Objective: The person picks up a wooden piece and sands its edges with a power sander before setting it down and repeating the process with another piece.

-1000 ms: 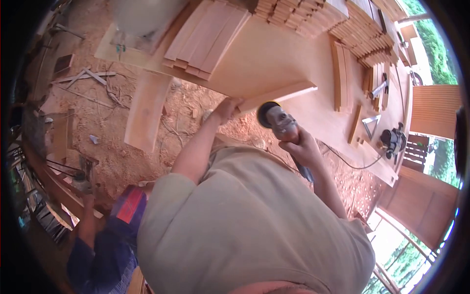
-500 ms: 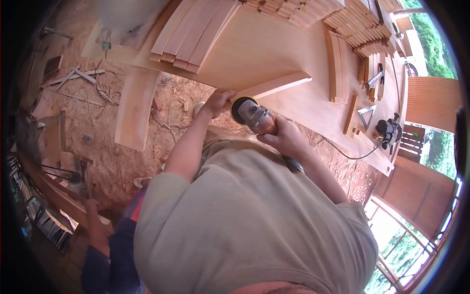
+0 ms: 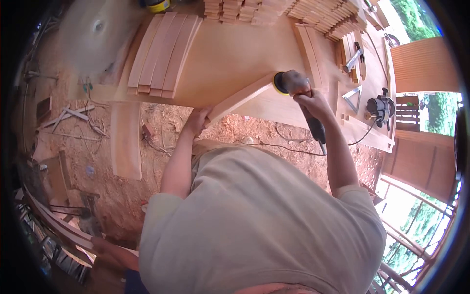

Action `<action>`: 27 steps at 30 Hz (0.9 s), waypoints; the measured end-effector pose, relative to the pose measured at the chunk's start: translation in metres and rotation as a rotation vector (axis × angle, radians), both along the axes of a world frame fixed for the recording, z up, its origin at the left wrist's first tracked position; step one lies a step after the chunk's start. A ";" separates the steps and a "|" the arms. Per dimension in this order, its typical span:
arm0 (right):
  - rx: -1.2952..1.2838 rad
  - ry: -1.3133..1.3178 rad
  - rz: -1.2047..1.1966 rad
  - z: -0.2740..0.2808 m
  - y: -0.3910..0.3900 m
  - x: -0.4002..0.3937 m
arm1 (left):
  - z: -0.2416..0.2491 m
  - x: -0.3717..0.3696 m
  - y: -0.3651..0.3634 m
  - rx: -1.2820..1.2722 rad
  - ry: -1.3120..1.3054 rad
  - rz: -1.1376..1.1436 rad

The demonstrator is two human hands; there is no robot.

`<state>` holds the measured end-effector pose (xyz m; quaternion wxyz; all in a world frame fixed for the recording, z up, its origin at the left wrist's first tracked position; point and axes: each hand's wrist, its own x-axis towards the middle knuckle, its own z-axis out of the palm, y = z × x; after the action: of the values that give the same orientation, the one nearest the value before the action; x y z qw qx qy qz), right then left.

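Sander (image 3: 295,83) shifted out along plank (image 3: 242,99), one o'clock; I see left hand (image 3: 198,120) gripping plank beyond bench (image 3: 227,54) edge, right hand (image 3: 314,102) clasping sander.

- A broad, pale wooden tabletop (image 3: 230,54) — its near edge runs across the middle of the scene.
- Left on it: long boards (image 3: 161,56), laid side by side.
- Far side: large stacks of wood strips (image 3: 325,17).
- Right: a pair of boards (image 3: 312,54), a metal triangle (image 3: 351,91) and, farther right, a router (image 3: 380,109).
- Near edge: one narrow strip (image 3: 242,98), slanting across.
- Below: reddish ground (image 3: 164,188) — littered with wood shavings.
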<state>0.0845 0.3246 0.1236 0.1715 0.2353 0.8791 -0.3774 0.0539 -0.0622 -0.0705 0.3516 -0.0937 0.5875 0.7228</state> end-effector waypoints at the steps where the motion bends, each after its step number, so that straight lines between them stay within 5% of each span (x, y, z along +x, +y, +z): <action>1: 0.035 0.012 -0.042 -0.003 0.012 -0.006 | -0.002 -0.001 -0.001 0.014 0.009 -0.003; 6: 0.118 0.285 -0.062 0.009 0.020 0.001 | -0.005 -0.001 -0.007 -0.213 -0.078 -0.040; 7: 0.091 0.321 -0.107 0.007 0.017 0.007 | 0.016 -0.002 -0.008 -0.169 -0.209 -0.003; 8: -0.007 0.534 -0.082 -0.018 0.023 0.013 | -0.019 -0.006 -0.025 0.240 -0.333 -0.099; 9: -0.364 0.316 -0.292 -0.024 0.028 0.024 | 0.013 -0.002 -0.016 0.140 -0.500 0.057; 10: -0.485 0.410 -0.405 -0.042 0.025 0.034 | -0.006 -0.003 -0.022 0.359 -0.567 -0.002; 14: -0.490 0.334 -0.456 -0.045 0.000 0.069 | 0.006 -0.006 -0.017 0.123 -0.343 -0.071; 25: -0.292 0.375 -0.319 -0.037 -0.046 0.093 | 0.044 -0.004 -0.016 0.190 -0.245 -0.071; 27: -0.287 0.350 -0.321 -0.037 -0.049 0.095 | 0.035 -0.003 -0.013 -0.163 0.212 -0.266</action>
<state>0.1793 0.2761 0.0867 -0.0135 0.2760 0.7844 -0.5553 0.0509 -0.0748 -0.0359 0.3713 0.0330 0.6852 0.6257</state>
